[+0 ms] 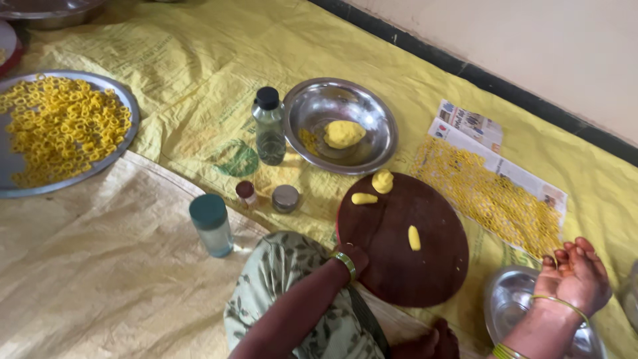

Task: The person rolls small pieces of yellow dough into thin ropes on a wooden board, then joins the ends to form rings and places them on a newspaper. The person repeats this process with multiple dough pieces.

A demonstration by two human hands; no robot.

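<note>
My left hand rests at the near left edge of a round dark wooden board, wrist bent, a green bangle on it; its fingers are mostly hidden. On the board lie three pieces of yellow dough. My right hand hovers palm up over a small steel bowl, fingers curled, holding a thin yellow dough ring at its fingertips. A larger steel bowl beyond the board holds a lump of yellow dough.
A newspaper sheet at right carries several yellow dough rings. A steel tray at left is full of rings. Two plastic bottles, a small jar and a metal lid stand on the yellow sheet.
</note>
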